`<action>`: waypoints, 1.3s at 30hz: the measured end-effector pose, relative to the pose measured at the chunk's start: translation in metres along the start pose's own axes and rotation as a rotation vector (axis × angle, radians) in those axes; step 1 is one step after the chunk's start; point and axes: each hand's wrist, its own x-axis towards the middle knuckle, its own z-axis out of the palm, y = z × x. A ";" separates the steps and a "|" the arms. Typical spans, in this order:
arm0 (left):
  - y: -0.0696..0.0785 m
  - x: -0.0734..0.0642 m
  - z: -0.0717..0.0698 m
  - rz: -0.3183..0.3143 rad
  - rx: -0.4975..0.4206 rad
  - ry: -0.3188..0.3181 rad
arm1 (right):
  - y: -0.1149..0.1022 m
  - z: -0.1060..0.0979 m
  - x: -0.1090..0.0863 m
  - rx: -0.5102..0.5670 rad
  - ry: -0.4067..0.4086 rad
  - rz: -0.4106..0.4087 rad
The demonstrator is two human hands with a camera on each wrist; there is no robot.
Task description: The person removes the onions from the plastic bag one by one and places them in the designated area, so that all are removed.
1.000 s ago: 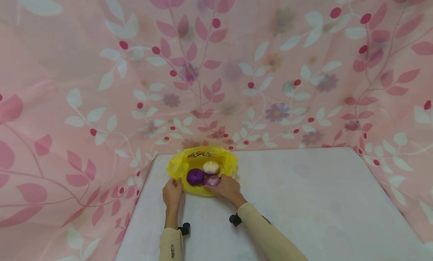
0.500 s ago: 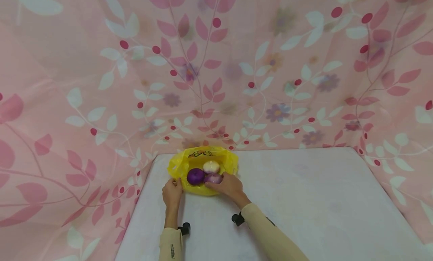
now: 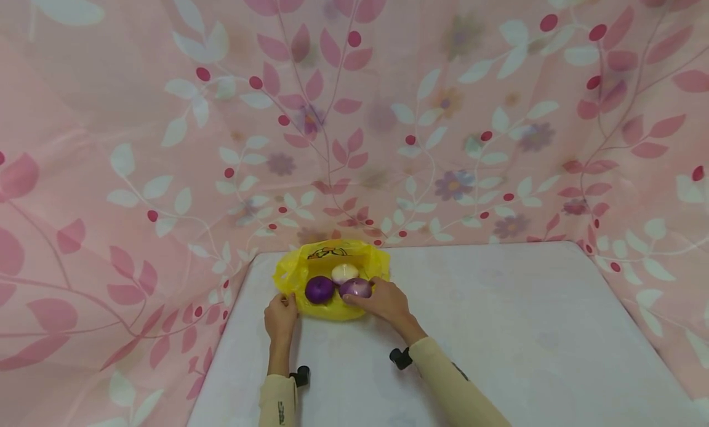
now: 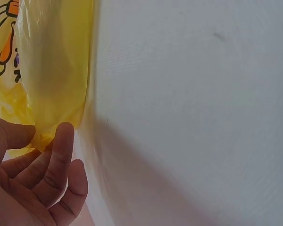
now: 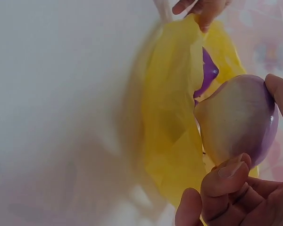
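Note:
A yellow plastic bag (image 3: 332, 310) lies with its mouth spread towards the camera. My left hand (image 3: 280, 319) pinches its near left edge between thumb and fingers, as the left wrist view also shows. My right hand (image 3: 388, 303) holds a glossy purple-and-cream onion-shaped vegetable (image 5: 238, 120), thumb on one side and fingers on the other, at the right of the bag's mouth. Beside it in the bag sit a dark purple round vegetable (image 3: 319, 290) and a cream-white round one (image 3: 344, 273). In the right wrist view the bag's wall hides most of the dark one.
The bag rests on a table with a white cover (image 3: 498, 328), near its back left. A pink floral cloth (image 3: 354, 107) hangs behind and at both sides. Each wrist carries a small black camera (image 3: 400, 358).
My right hand has drawn the purple-and-cream onion-shaped vegetable slightly to the right and up, away from the dark purple one. My left hand and the bag have hardly moved.

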 end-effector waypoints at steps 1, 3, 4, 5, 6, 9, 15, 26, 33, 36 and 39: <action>0.000 0.000 0.000 0.000 -0.001 0.000 | 0.002 -0.001 -0.001 -0.009 0.005 -0.002; 0.000 0.000 0.000 -0.001 -0.002 -0.001 | 0.004 -0.004 -0.002 -0.024 0.015 -0.007; 0.000 0.000 0.000 -0.002 -0.002 -0.002 | 0.005 -0.006 -0.003 -0.032 0.020 -0.007; 0.000 0.000 0.000 -0.004 0.000 -0.001 | 0.006 -0.007 -0.005 -0.037 0.027 -0.007; 0.000 0.000 0.001 -0.005 0.002 0.000 | 0.006 -0.009 -0.006 -0.036 0.033 -0.010; -0.001 0.000 0.001 -0.008 0.001 -0.001 | 0.007 -0.016 -0.011 -0.038 0.049 -0.017; -0.005 -0.002 0.002 -0.006 0.000 -0.004 | 0.011 -0.028 -0.020 -0.019 0.069 -0.014; -0.004 -0.002 0.001 -0.001 0.007 -0.014 | 0.029 -0.046 -0.032 0.002 0.104 0.014; -0.004 -0.002 0.002 0.002 0.008 -0.012 | 0.045 -0.058 -0.044 0.004 0.126 0.029; -0.005 -0.003 0.002 0.008 0.010 -0.006 | 0.052 -0.064 -0.050 0.009 0.135 0.042; -0.005 -0.003 0.001 0.007 0.007 -0.003 | 0.059 -0.067 -0.054 0.004 0.135 0.053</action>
